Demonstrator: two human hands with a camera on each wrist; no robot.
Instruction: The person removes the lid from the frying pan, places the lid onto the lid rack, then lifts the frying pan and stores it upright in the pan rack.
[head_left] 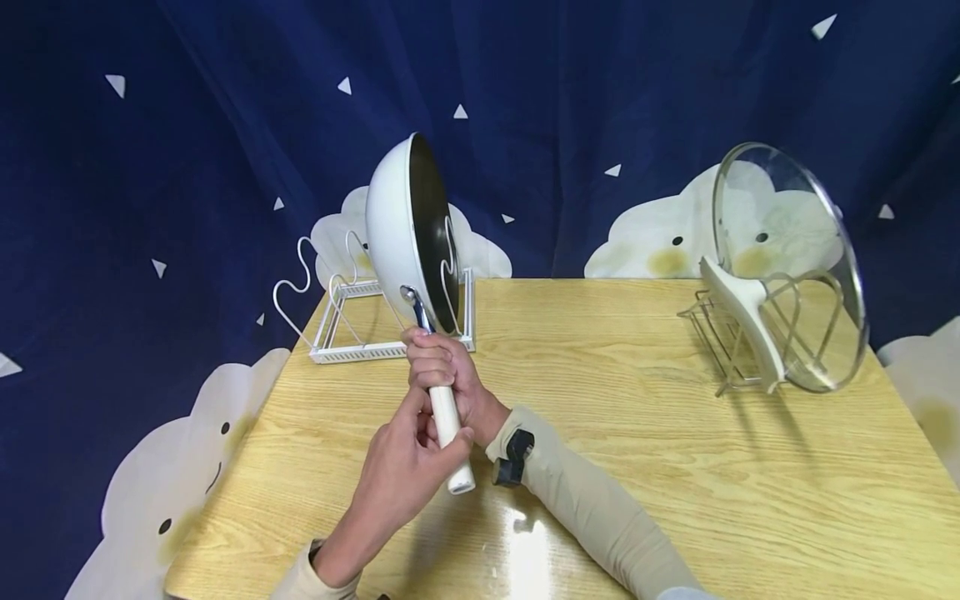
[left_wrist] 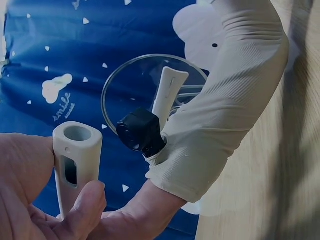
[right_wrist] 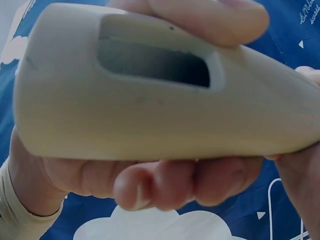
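A deep white pan (head_left: 390, 225) with a dark inside is held up on its side, its bowl overlapping a white wire rack (head_left: 322, 354) in the head view. My right hand (head_left: 450, 375) grips the white handle (head_left: 446, 417) close to the metal joint. Lower down, my left hand (head_left: 405, 458) holds the same handle, its thumb across the front and its fingers behind. Up close in the right wrist view, the handle (right_wrist: 150, 120) shows a long slot, with left fingers (right_wrist: 170, 180) under it. The hollow handle end (left_wrist: 77, 132) faces the left wrist camera.
At the right of the wooden table (head_left: 585, 358), a glass lid (head_left: 780, 208) with a white grip (head_left: 742, 312) leans in a metal wire stand (head_left: 720, 350). Dark blue cloth (head_left: 555, 125) with cloud shapes hangs behind. The right sleeve (head_left: 600, 508) crosses the table's front.
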